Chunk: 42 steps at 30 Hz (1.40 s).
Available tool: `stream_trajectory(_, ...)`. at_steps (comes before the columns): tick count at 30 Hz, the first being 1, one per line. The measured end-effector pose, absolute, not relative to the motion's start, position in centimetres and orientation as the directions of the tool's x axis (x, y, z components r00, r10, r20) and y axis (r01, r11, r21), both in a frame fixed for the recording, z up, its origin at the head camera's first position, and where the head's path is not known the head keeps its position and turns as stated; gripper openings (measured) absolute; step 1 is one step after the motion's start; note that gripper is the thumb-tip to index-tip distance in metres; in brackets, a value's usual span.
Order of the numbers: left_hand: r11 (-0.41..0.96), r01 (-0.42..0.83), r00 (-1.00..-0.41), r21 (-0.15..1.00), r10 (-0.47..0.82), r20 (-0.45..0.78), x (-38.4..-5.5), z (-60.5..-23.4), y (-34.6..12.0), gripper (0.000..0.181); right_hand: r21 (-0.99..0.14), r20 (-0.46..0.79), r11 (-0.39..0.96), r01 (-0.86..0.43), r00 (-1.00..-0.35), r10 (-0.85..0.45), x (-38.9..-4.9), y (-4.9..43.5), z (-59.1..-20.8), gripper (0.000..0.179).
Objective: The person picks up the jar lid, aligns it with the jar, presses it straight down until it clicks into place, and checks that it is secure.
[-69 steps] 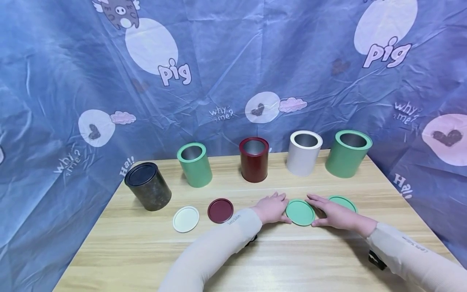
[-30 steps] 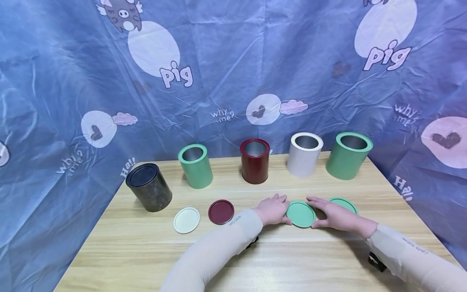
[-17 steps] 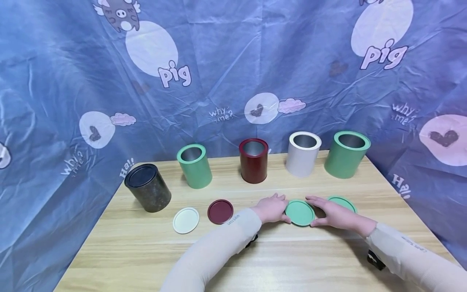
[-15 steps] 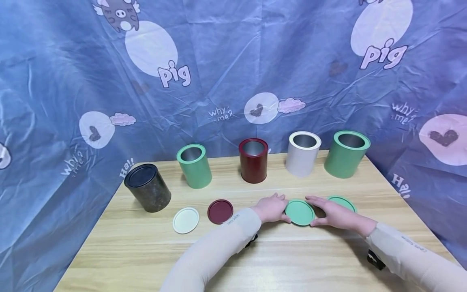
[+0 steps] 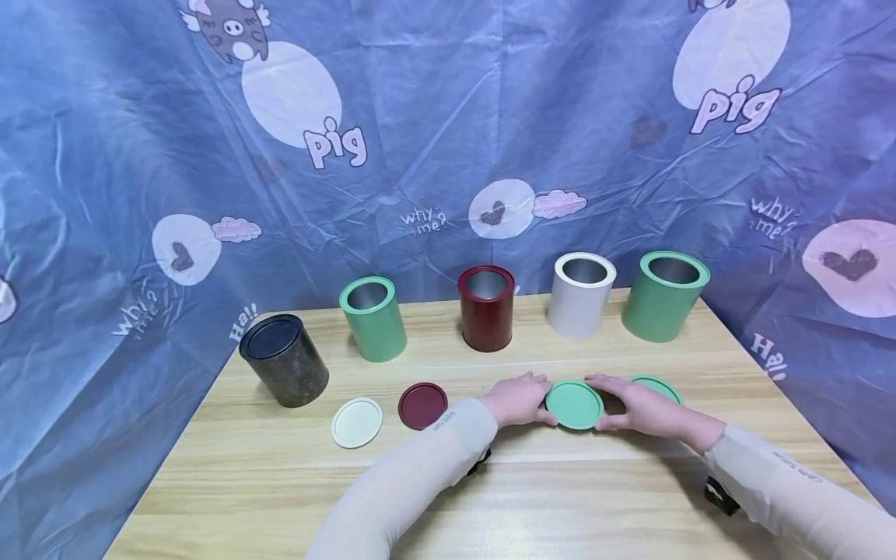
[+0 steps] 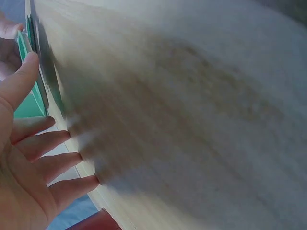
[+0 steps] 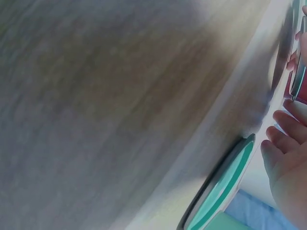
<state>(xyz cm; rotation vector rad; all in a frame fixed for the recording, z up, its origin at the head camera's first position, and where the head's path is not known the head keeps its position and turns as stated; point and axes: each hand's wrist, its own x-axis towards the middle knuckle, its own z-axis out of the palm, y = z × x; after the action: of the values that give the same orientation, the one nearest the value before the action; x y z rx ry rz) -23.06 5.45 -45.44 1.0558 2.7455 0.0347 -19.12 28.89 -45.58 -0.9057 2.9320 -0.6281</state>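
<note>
My left hand (image 5: 519,400) and right hand (image 5: 633,404) hold a round green lid (image 5: 575,405) between them, thumb and fingers at opposite sides of its rim. In the left wrist view my left thumb and index finger lie along the edge of the lid (image 6: 40,96), which stands just above its shadow; the other fingers of this hand (image 6: 33,158) spread down toward the table. In the right wrist view the lid's far edge (image 7: 299,79) shows beside the right hand (image 7: 290,158). A second green lid (image 5: 658,386) lies behind the right hand, partly hidden by it.
A white lid (image 5: 357,422) and a dark red lid (image 5: 423,406) lie left of the hands. At the back stand open cans: green (image 5: 378,330), dark red (image 5: 486,325), white (image 5: 578,309) and larger green (image 5: 661,309). A black can (image 5: 290,369) with its top covered stands far left.
The green lid between the hands has shifted very slightly away from me and left, and its near edge shows more. Both hands have moved with it a little; the cans and other lids stay put.
</note>
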Motion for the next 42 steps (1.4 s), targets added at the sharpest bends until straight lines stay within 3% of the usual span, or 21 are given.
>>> stream_trajectory(10, 0.722, 0.673, -0.710, 0.160, 0.691, -0.134, -23.0, -44.9, 4.8, 0.053, -0.374, 0.166, 0.732, -0.570, -0.817, -0.552, -19.2, 28.9, -45.5, 0.076)
stream_trajectory(30, 0.691, 0.665, -0.717, 0.282, 0.696, -0.014, -24.0, -43.1, 3.3, 0.071, -0.474, 0.191, 0.704, -0.528, -0.843, -0.504, -19.7, 28.4, -42.8, 0.073)
stream_trajectory(42, 0.666, 0.640, -0.731, 0.383, 0.682, 0.035, -24.0, -40.4, 2.1, 0.071, -0.401, 0.311, 0.672, -0.622, -0.783, -0.539, -20.5, 27.9, -40.6, 0.073)
